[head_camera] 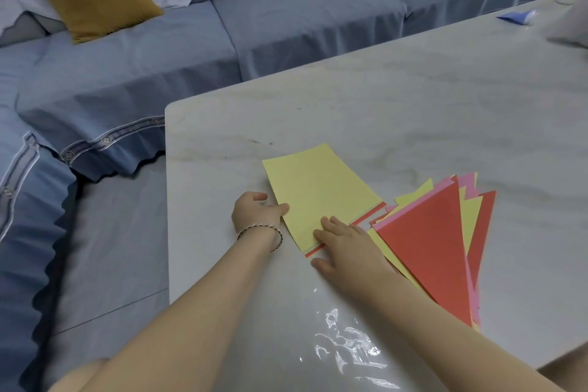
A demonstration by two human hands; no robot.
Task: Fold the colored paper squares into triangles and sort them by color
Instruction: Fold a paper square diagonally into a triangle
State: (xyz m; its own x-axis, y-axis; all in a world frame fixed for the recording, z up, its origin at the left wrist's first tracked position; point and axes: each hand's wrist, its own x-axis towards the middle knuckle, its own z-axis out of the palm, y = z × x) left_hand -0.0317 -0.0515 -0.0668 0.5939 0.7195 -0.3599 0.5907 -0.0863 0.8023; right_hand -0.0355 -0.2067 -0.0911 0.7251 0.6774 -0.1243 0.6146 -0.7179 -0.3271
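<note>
From the head camera, a stack of paper squares (321, 194), yellow on top, is lying on the counter (413, 99). The left hand (257, 210) is sitting at the stack's left edge with its thumb touching the paper and its fingers loosely curled; I cannot tell whether it is gripping. The right hand (346, 245) is pressing flat on the stack's near corner, fingers straight. Just right of the stack, folded triangles (429, 239) are lying fanned out, red on top.
</note>
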